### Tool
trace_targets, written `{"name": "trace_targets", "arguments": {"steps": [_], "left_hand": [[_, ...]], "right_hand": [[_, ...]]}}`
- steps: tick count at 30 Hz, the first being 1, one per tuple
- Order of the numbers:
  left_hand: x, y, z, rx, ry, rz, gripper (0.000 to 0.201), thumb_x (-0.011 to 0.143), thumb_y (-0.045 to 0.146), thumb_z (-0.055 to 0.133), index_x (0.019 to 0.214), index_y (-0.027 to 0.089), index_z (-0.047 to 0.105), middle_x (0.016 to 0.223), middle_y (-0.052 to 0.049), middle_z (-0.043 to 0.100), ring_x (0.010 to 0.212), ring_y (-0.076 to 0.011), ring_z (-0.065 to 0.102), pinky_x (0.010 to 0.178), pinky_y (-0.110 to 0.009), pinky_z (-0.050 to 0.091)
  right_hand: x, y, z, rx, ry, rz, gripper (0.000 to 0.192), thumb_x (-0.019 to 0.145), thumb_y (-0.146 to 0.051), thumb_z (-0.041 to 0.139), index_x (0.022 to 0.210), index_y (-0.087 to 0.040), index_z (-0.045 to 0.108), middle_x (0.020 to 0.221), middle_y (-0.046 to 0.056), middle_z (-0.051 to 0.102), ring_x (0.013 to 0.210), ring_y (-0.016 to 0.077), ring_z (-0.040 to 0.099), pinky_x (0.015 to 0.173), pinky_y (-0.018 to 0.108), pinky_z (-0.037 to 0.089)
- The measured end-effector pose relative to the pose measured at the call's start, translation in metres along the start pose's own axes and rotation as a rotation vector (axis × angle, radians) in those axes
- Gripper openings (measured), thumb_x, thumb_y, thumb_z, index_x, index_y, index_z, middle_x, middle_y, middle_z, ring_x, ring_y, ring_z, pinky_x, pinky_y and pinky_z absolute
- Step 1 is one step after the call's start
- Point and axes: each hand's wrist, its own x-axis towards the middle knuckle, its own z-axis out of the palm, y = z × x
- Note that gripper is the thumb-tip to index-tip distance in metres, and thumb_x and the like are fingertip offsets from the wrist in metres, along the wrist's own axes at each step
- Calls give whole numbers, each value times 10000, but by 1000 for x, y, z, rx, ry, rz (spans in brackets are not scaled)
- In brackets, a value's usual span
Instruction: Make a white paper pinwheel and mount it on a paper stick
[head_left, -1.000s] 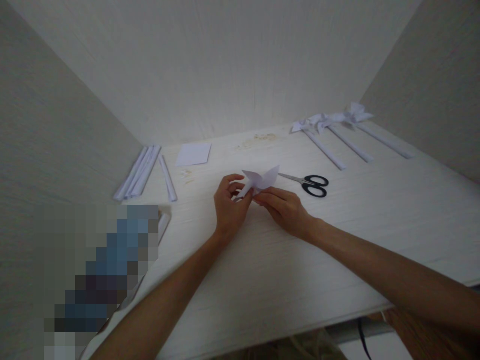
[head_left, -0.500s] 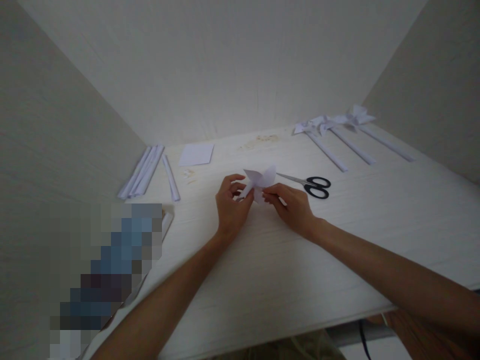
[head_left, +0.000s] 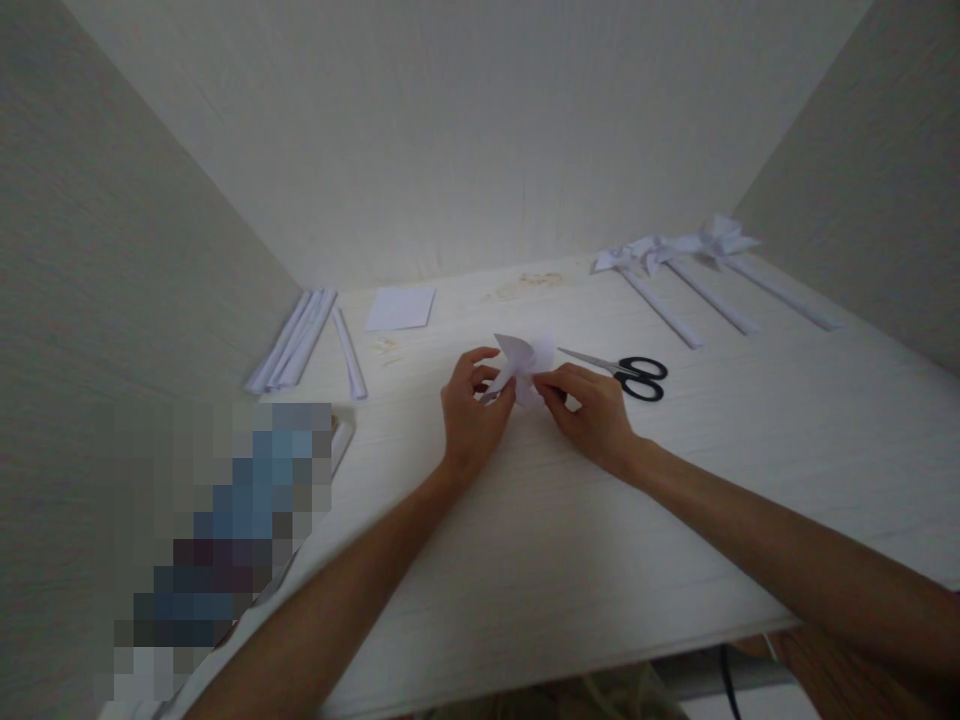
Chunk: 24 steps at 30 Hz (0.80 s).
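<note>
Between my two hands, above the table, is a white paper pinwheel (head_left: 517,358) with folded, pointed blades. My left hand (head_left: 478,405) pinches it near the middle from the left, thumb in front and the other fingers curled behind. From the right, my right hand (head_left: 589,405) closes thumb and fingertips on the pinwheel's right side. Whether a pin or other small part sits in those fingertips is too small to tell. Scissors (head_left: 639,378) with black handles lie just beyond my right hand, blades pointing left.
Three paper pinwheels on rolled sticks (head_left: 660,300) lie at the back right. Several rolled paper tubes (head_left: 300,340) and a single tube (head_left: 349,355) are at the left, beside a white paper square (head_left: 401,308). Small tan bits (head_left: 536,282) lie near the wall. A blurred-out patch covers the lower left.
The pinwheel's right blade is bent further in toward the centre. Both hands keep their hold, and the whole view has shifted slightly.
</note>
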Motion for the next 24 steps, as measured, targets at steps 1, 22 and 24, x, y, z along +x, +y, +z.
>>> {"name": "trace_targets", "arguments": {"steps": [1,22,24], "left_hand": [[0,1,0,5,-2,4,314,630,118,589,922,188,497,616,48,592,538,-78,559,504,-180,433],[1,2,-1,-76,-31,-76,324,623,124,585,926,179,482,669,19,621,583,-105,601,499,-187,458],[1,2,-1,-75,-25,-78,326,621,130,595,923,178,482,669,17,621,590,-107,603,507,-190,460]], "right_hand": [[0,0,0,2,2,7,154,772,-135,480,760,-144,634,614,25,595,530,101,527,498,207,409],[2,3,0,40,-26,46,149,780,-127,471,746,-147,615,609,20,574,555,114,521,530,227,401],[2,3,0,49,-19,45,152,782,-128,470,748,-149,617,615,21,577,561,114,527,530,225,403]]}}
